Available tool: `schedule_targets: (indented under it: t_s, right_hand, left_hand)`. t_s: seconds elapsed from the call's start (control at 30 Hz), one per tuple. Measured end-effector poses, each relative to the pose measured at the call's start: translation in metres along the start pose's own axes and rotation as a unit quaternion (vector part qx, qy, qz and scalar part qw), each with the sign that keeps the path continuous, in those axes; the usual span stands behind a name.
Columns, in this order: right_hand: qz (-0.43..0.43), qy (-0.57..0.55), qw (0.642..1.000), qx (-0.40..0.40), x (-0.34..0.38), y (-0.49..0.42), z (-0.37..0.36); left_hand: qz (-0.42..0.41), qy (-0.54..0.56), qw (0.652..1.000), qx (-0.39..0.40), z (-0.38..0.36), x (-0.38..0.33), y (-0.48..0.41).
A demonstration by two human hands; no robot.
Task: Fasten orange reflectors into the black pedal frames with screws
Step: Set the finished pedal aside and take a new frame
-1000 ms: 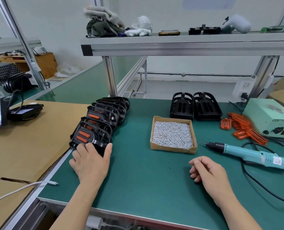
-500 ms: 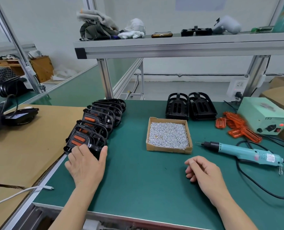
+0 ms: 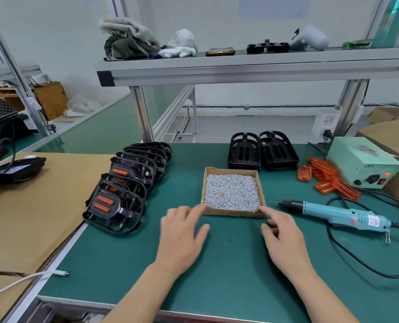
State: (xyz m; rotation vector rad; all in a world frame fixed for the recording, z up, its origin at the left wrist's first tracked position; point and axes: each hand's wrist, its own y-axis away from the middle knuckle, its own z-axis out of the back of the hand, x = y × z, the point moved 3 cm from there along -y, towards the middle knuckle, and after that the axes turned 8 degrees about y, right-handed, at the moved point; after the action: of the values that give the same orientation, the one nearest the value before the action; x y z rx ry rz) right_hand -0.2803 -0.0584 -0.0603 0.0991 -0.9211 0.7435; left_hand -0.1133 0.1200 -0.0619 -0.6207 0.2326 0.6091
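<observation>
Orange reflectors (image 3: 328, 180) lie at 2 o'clock, bare black pedal frames (image 3: 262, 151) at 12. Left grip (image 3: 182, 231) and right grip (image 3: 284, 234) hover empty, fingers loose, near the screw box (image 3: 233, 212). We advise: seat 1 reflector flush before driving.

The left grip (image 3: 182, 236) and the right grip (image 3: 284, 238) are bare hands on bare forearms (image 3: 142, 287), uncovered down to the lower edge. The fingertips are blurred, so finer detail cannot be told.
</observation>
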Motion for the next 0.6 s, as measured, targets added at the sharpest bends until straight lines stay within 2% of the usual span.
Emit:
schedule_targets:
  t_s: [0.1,0.2,0.33,0.4,0.47,0.6]
  right_hand:
    - [0.001,0.027,0.999,0.026,0.003,-0.006,-0.005]
    - [-0.005,0.024,1.0,0.019,0.003,-0.006,-0.004]
    - [-0.016,0.032,0.999,0.032,0.004,-0.008,-0.003]
    - [-0.007,0.09,0.995,0.041,0.004,-0.011,0.002]
    - [0.011,0.159,0.987,0.007,0.01,-0.022,0.012]
    - [0.025,0.118,0.99,-0.076,0.02,-0.077,0.025]
  left_hand:
    - [-0.01,0.027,0.998,0.049,-0.016,-0.01,-0.011]
    - [0.017,0.074,0.996,0.051,-0.02,-0.007,-0.018]
    - [0.004,0.085,0.994,0.064,-0.025,-0.003,-0.019]
    - [0.003,0.083,0.994,0.072,-0.029,-0.002,-0.019]
    - [0.007,0.087,0.994,0.071,-0.031,-0.001,-0.019]
    - [0.015,0.092,0.993,0.066,-0.033,0.001,-0.021]
